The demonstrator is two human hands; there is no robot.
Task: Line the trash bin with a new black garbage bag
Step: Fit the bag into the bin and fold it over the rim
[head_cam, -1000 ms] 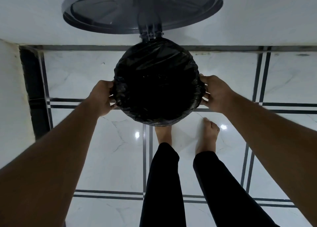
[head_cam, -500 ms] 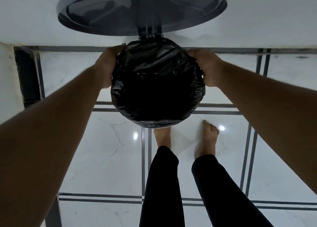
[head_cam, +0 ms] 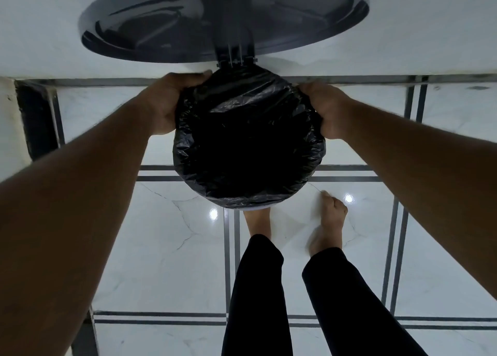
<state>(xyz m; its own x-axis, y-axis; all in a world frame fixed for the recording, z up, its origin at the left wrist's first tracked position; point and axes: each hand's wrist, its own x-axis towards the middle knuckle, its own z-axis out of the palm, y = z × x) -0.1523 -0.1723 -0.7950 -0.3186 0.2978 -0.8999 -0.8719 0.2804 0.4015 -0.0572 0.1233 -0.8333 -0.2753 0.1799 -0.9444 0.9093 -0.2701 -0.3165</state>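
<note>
A black garbage bag [head_cam: 247,140] covers the round mouth of the trash bin, its crinkled edge folded over the rim all around. A sliver of the bin's pale rim [head_cam: 254,208] shows at the near side. The grey round lid [head_cam: 204,19] stands open at the back, hinged above the bag. My left hand [head_cam: 169,100] grips the bag's edge at the far left of the rim. On the far right of the rim, my right hand [head_cam: 326,108] holds the bag's edge. The bin's body is hidden under the bag.
The bin stands against a white wall [head_cam: 40,27] on glossy white floor tiles [head_cam: 166,248] with dark grout lines. My bare feet [head_cam: 329,221] and black trouser legs are just in front of the bin. A dark gap [head_cam: 37,119] sits at the left.
Both hands slid from the sides of the rim to its far side near the hinge, still on the bag's edge. The view moved closer to the bin.
</note>
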